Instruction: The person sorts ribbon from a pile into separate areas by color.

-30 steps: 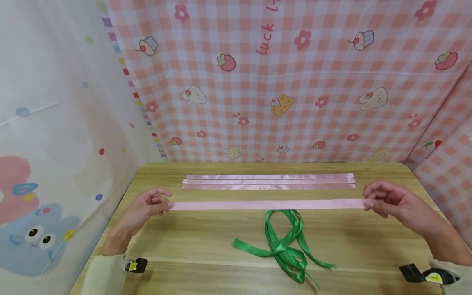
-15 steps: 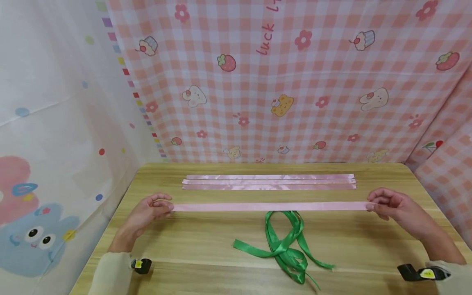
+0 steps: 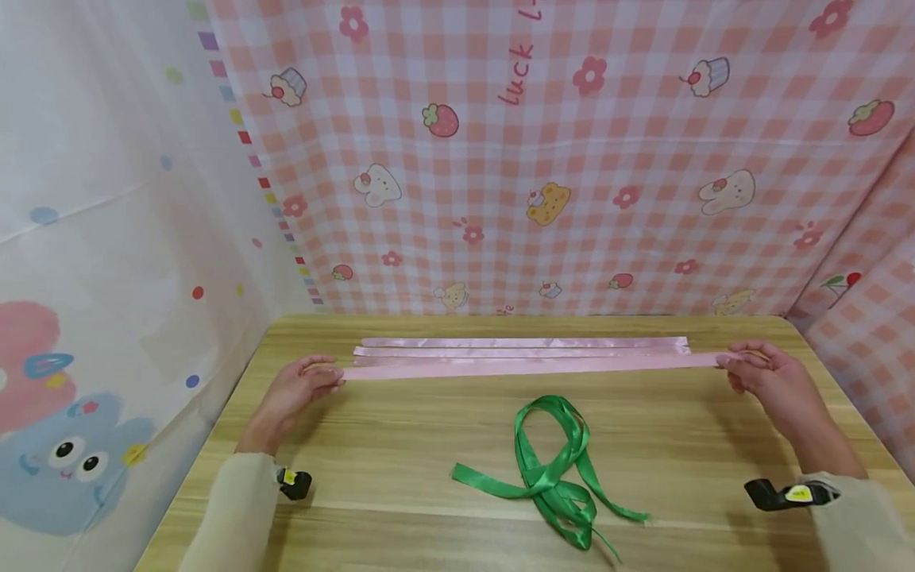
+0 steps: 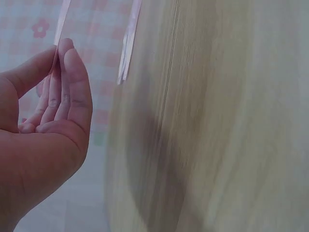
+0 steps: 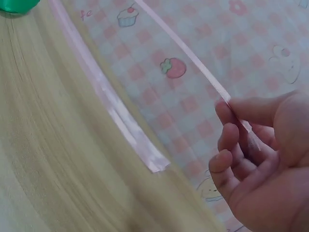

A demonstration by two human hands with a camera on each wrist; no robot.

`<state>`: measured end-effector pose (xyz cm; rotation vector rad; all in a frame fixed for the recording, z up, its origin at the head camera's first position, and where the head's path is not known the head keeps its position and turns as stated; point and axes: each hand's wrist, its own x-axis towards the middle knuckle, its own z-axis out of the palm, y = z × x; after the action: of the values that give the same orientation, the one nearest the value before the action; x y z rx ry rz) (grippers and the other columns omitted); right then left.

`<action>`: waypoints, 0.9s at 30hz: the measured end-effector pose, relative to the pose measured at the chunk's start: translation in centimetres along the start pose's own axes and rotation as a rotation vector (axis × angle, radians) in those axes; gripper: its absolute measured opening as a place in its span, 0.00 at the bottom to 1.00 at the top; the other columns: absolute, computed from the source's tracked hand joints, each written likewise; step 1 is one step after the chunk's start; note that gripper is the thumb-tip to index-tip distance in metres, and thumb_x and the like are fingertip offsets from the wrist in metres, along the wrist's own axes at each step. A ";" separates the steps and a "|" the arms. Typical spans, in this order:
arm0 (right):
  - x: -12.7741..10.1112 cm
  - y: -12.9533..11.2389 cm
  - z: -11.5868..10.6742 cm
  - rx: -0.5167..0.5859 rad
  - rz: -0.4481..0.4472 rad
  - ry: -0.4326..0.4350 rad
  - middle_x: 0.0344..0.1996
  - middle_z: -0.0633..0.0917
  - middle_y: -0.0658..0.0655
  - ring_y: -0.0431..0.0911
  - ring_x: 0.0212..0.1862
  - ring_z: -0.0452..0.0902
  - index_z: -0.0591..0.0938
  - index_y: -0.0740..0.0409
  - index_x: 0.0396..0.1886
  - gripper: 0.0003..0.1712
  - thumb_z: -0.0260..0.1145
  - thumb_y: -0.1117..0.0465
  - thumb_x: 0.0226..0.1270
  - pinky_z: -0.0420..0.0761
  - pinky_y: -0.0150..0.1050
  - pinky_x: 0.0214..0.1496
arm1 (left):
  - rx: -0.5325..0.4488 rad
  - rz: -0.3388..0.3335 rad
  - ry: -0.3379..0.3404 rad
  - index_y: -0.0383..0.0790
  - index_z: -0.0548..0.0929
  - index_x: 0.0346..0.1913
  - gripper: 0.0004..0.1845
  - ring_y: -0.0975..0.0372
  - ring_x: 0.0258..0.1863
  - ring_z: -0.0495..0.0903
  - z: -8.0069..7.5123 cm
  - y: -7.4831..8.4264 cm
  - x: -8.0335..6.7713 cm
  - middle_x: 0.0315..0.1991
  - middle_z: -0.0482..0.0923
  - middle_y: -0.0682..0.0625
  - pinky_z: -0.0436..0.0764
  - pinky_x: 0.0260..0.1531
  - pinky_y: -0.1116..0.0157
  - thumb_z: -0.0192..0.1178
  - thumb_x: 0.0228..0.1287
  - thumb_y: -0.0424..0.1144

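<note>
Over the table [image 3: 386,445], the held strip [image 3: 529,369] shifted forward.

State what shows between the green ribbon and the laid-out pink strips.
A pink ribbon, held taut, crosses there in the head view; from it down to the green ribbon, the tabletop shows bare.

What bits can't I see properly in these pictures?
Head view: part of the nearest flat pink strip, hidden by the held pink ribbon.
Head view: the rest of the backdrop lettering, cut off by the top edge.
Head view: writing on the right wrist's yellow label, too small.
</note>
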<state>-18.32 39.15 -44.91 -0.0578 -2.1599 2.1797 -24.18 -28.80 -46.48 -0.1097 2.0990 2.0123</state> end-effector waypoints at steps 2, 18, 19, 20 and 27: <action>0.5 0.4 0.1 0.039 0.016 0.051 0.27 0.87 0.47 0.39 0.26 0.75 0.77 0.54 0.42 0.06 0.66 0.64 0.69 0.75 0.33 0.26 | 0.010 -0.009 0.021 0.21 0.62 0.66 0.27 0.68 0.39 0.85 0.2 -0.1 0.5 0.40 0.86 0.51 0.83 0.47 0.69 0.57 0.72 0.31; 2.7 3.9 0.7 -0.188 0.093 0.239 0.23 0.85 0.33 0.34 0.21 0.73 0.73 0.53 0.43 0.08 0.65 0.63 0.70 0.72 0.28 0.22 | -0.027 -0.094 0.245 0.27 0.72 0.55 0.20 0.71 0.23 0.80 1.4 -1.5 4.0 0.24 0.81 0.58 0.79 0.24 0.75 0.65 0.64 0.30; 2.7 4.2 0.8 -0.183 0.093 0.241 0.22 0.85 0.34 0.34 0.20 0.72 0.73 0.53 0.43 0.08 0.64 0.64 0.70 0.71 0.29 0.21 | -0.021 -0.104 0.262 0.29 0.73 0.54 0.19 0.72 0.22 0.80 1.4 -1.6 4.1 0.23 0.81 0.59 0.78 0.23 0.75 0.66 0.64 0.30; 2.8 4.4 0.8 -0.164 0.091 0.246 0.22 0.85 0.34 0.35 0.19 0.71 0.73 0.53 0.43 0.09 0.65 0.66 0.69 0.70 0.29 0.20 | -0.007 -0.114 0.276 0.30 0.73 0.54 0.19 0.72 0.21 0.79 1.4 -1.7 4.1 0.23 0.81 0.59 0.77 0.21 0.76 0.67 0.63 0.31; 2.8 6.0 1.2 -0.188 0.117 0.301 0.22 0.84 0.34 0.32 0.20 0.72 0.72 0.50 0.45 0.14 0.69 0.64 0.66 0.70 0.27 0.21 | -0.016 -0.156 0.307 0.32 0.74 0.54 0.21 0.71 0.19 0.78 1.4 -2.2 4.5 0.21 0.82 0.58 0.74 0.18 0.77 0.69 0.61 0.31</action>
<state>-21.34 38.17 -50.80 -0.4999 -2.2226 1.8680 -27.90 -27.11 -49.62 -0.6020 2.1681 2.0242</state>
